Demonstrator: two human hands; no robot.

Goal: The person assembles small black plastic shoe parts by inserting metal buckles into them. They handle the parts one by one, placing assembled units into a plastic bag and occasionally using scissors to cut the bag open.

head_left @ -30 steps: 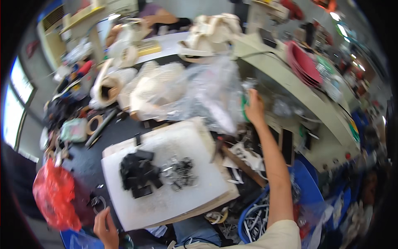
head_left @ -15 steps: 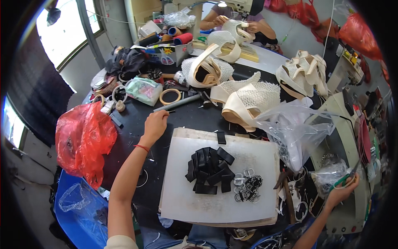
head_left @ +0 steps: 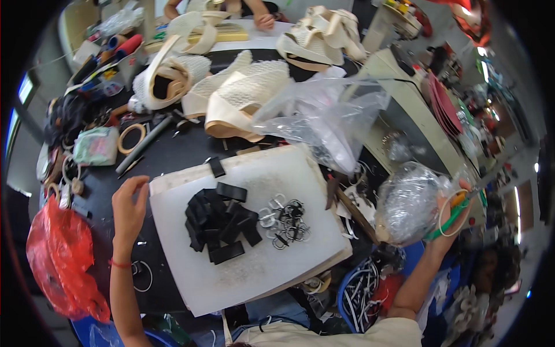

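Note:
My left hand (head_left: pixel 128 202) hovers by the left edge of the white cutting board (head_left: pixel 173 283), thumb and fingers apart, with nothing visible in it. At the far right, my right hand (head_left: pixel 444 238) is closed round green-handled scissors (head_left: pixel 451 222), partly hidden by its fingers. Right beside it is a bundle wrapped in clear plastic (head_left: pixel 407 202); whether my fingers touch it I cannot tell. A pile of short black strap pieces (head_left: pixel 219 220) lies on the board, next to a small heap of metal buckles (head_left: pixel 286 222). One more black piece (head_left: pixel 216 167) sits at the board's far edge.
Cream woven pieces (head_left: pixel 245 95) and a clear plastic bag (head_left: pixel 329 121) lie beyond the board. A red plastic bag (head_left: pixel 63 254) stands at left. A grey machine (head_left: pixel 404 104) is at right. Another person's hand (head_left: pixel 264 22) shows across the table.
My view has swung right, so the board and table have shifted left in it. The left hand's fingers have spread. My right hand, still with the scissors, is now beside the wrapped bundle.

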